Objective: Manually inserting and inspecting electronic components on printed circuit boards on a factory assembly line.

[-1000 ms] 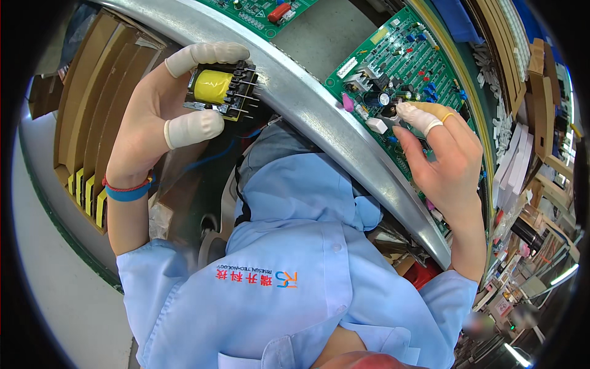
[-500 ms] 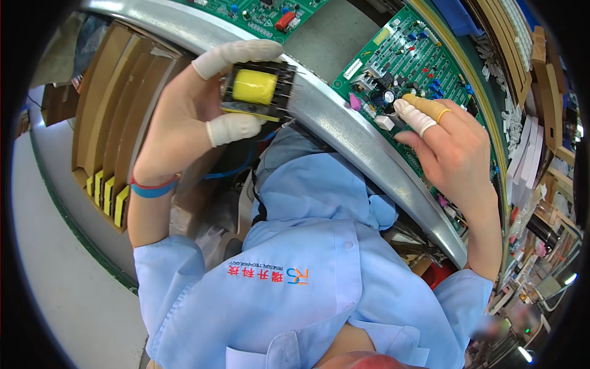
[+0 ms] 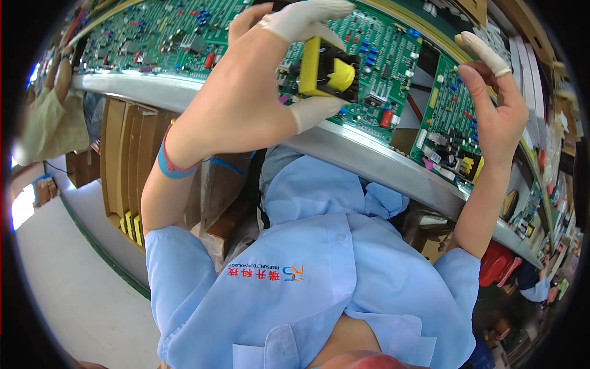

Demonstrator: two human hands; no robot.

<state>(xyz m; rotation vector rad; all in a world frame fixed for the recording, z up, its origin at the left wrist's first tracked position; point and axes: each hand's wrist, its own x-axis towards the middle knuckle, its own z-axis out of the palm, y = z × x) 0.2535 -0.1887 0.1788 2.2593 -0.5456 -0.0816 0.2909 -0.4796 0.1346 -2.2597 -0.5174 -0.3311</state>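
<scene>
A yellow and black transformer (image 3: 329, 71) is held between the thumb and fingers of my left hand (image 3: 239, 101), which wears white finger cots. It sits over the middle green circuit board (image 3: 384, 67), tilted, its yellow winding facing right; whether it touches the board I cannot tell. My right hand (image 3: 501, 104) is raised by the right-hand circuit board (image 3: 439, 101), thumb and forefinger apart, nothing seen between them. A white cot covers one fingertip. Below that hand another yellow and black transformer (image 3: 472, 166) shows on the right-hand board.
A metal rail (image 3: 369, 157) runs along the front of the boards. More populated boards (image 3: 153, 37) line the left. Cardboard dividers (image 3: 123, 166) with yellow parts at their base stand lower left. Another person's arm (image 3: 63, 77) is at far left; a red stool-like object (image 3: 496, 263) is lower right.
The view has shifted, showing more boards at left. My left hand has turned the transformer and brought it over a board. My right hand has lifted off the components, its fingers parting.
</scene>
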